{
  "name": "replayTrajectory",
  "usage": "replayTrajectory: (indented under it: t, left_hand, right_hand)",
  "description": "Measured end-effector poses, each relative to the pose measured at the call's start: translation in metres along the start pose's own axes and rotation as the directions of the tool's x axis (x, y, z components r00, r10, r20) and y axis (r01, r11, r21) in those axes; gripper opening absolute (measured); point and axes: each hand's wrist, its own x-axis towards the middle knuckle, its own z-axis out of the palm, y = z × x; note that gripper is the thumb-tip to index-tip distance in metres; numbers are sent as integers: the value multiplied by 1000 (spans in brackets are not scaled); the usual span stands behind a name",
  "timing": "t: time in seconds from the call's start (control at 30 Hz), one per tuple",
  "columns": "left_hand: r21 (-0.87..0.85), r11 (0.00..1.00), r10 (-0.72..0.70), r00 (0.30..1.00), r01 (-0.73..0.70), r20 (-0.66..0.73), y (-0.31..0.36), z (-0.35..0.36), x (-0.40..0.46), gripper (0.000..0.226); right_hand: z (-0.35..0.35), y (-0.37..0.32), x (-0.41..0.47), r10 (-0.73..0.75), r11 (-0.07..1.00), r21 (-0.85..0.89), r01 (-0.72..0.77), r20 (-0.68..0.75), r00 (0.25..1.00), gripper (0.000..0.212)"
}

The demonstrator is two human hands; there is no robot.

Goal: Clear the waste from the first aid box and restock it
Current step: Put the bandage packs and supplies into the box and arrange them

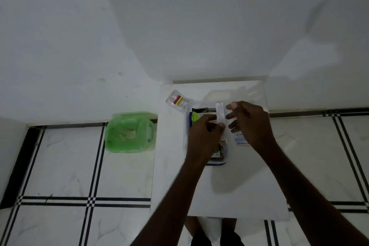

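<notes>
The first aid box, clear plastic with a blue rim, sits in the middle of a white table. My left hand hovers over the box and pinches the lower end of a long white carton that stands tilted above it. My right hand is just right of the carton, fingers spread, holding nothing. Green and dark items show inside the box under my left hand. A white antiseptic pack lies right of the box, partly under my right hand. A small sachet with a red and yellow label lies at the table's far left.
A bin lined with a green bag stands on the tiled floor left of the table, against the white wall, with some pale waste inside. My feet show below the table's near edge.
</notes>
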Motion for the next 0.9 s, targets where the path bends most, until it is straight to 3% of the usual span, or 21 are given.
replayTrajectory:
  t: [0.07, 0.13, 0.2, 0.3, 0.4, 0.47, 0.6, 0.73, 0.8, 0.9]
  left_hand:
    - [79, 996, 52, 999, -51, -13, -2, 11, 2, 30]
    - [147, 983, 105, 994, -107, 23, -6, 15, 6, 27]
    - [273, 943, 179, 981, -192, 71, -14, 12, 13, 26]
    - [491, 804, 348, 935, -335, 68, -20, 1, 23, 32]
    - [718, 603, 445, 893, -349, 61, -26, -11, 32, 50]
    - [755, 556, 418, 902, -347, 108, -30, -19, 36, 61]
    - [801, 478, 420, 894, -362, 153, -38, -34, 45, 61]
    - [777, 509, 448, 885, -370, 128, -44, -40, 47, 62]
    - [755, 542, 436, 892, -368, 122, -44, -39, 46, 62]
    - [731, 577, 428, 897, -365, 109, -45, -40, 47, 63]
  right_hand:
    - [-1, -4, -2, 31, 999, -37, -29, 45, 999, 37]
    - [1, -4, -3, -14, 968, -249, 15, 7, 1000, 40]
    - [5, -4, -2, -28, 936, -350, 29, 9, 1000, 40]
    - [12, -5, 1, -31, 921, -387, 43, 36, 999, 38]
    - [17, -6, 2, -18, 919, -394, 34, 43, 999, 37]
    - [16, -5, 2, -28, 917, -396, 38, 30, 999, 37]
    - [13, -3, -2, -37, 925, -376, 54, 52, 998, 35]
    - [19, 4, -5, -59, 924, -375, 71, 43, 997, 51]
    - [24, 4, -8, -144, 909, -392, 145, 31, 989, 61]
    - [28, -4, -11, -245, 858, -455, 240, 49, 968, 57]
